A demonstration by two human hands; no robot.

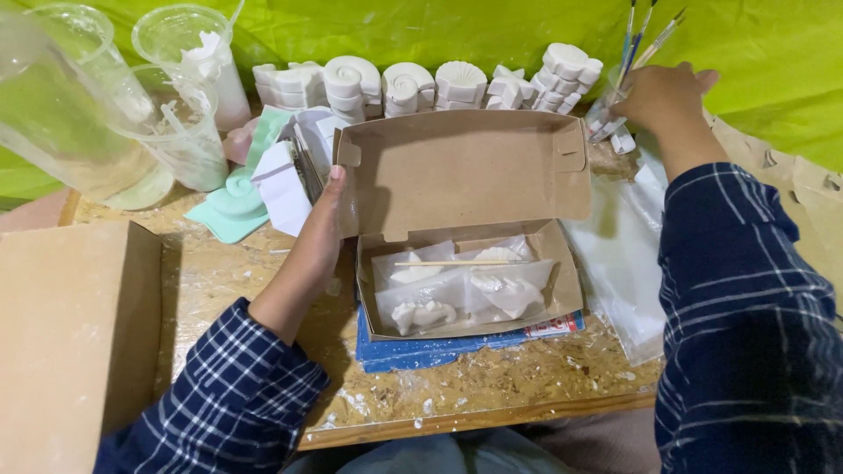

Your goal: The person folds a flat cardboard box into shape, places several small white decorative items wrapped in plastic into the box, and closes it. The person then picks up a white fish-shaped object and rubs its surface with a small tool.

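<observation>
Box: an open brown cardboard box (470, 263) is sitting mid-table, its long axis running left to right, with the lid (465, 167) standing up at the far side.
Contents: bagged white plaster casts (457, 294) and a thin wooden stick (452, 262) are lying inside, the stick parallel to the box's length.
Left hand: the left hand (320, 233) is pressing flat, fingers extended, against the lid's left edge, just beside the box and nearer to it.
Right hand: the right hand (663, 96) is reaching far right, curled around paintbrushes (645, 35) in a clear cup.
Table: the wooden table (492, 382) is carrying it all.
Obscured: the right fingertips and the cup are hiding behind the hand; whether the grip is closing is unclear.
</observation>
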